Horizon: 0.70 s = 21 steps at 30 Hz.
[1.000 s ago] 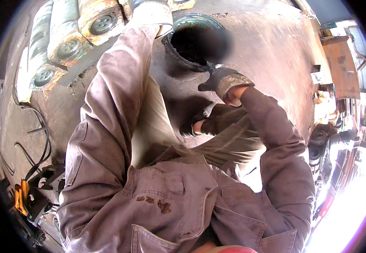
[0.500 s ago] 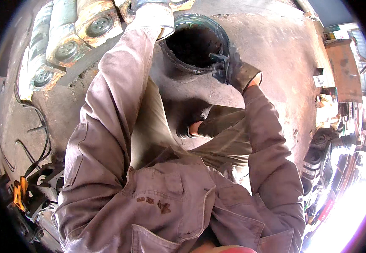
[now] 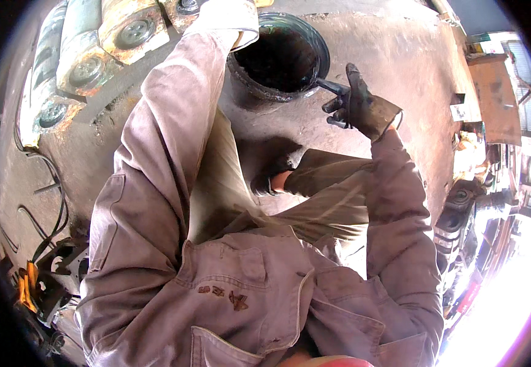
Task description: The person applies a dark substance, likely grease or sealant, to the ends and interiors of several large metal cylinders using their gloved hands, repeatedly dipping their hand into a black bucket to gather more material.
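A round black bucket (image 3: 264, 92) stands on the floor ahead of me, its inside dark and its rim smeared with something wet and black. My right hand (image 3: 358, 105), in a blackened glove, is just right of the bucket. Its fingers are spread, and the foremost one points at the rim, close to it or touching it; nothing else shows in the hand. My left hand (image 3: 225, 17), in a white glove, reaches past the bucket's left side. Only the back and cuff show; the fingers run out at the top edge of the view.
Several thick, worn metal cylinders (image 3: 91, 70) with round ends lie at the upper left. Black cables (image 3: 60, 183) and dark metal parts (image 3: 63, 266) are on the left. A cardboard sheet (image 3: 499, 98) and piled machine parts (image 3: 458, 214) line the right side.
My right hand has drawn back to the right from the bucket's rim, and its fingers have spread apart. My left arm has stayed nearly in place.
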Each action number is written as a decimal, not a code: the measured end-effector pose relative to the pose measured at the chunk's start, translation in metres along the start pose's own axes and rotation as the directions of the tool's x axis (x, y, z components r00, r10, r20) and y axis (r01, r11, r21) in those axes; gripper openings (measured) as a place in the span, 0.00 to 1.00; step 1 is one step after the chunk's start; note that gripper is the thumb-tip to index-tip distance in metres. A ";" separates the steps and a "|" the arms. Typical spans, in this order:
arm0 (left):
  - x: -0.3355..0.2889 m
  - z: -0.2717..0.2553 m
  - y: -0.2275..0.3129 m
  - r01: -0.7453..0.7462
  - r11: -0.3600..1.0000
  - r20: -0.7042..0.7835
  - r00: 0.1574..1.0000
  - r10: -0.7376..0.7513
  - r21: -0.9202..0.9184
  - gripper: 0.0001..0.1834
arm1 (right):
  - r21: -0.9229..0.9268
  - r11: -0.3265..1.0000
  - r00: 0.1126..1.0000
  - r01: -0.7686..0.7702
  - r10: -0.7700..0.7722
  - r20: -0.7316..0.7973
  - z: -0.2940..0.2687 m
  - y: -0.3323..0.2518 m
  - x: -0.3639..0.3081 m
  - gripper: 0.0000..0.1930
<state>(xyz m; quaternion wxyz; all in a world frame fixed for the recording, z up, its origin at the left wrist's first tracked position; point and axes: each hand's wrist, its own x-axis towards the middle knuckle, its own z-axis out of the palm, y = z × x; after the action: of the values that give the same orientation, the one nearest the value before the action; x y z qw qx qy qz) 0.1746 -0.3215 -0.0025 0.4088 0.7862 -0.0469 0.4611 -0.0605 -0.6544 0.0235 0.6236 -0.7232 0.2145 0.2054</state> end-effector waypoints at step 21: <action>-0.019 0.026 0.008 0.017 1.000 0.052 0.999 -0.015 -0.021 0.20 | -0.624 0.776 0.991 0.090 -0.129 -0.018 0.050 0.001 0.063 0.46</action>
<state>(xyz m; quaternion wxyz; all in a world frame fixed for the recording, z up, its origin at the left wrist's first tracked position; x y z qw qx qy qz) 0.1783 -0.3503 -0.0186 0.4197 0.7938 -0.0562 0.4366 -0.0109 -0.6081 -0.0199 0.3546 -0.9052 0.1108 0.2062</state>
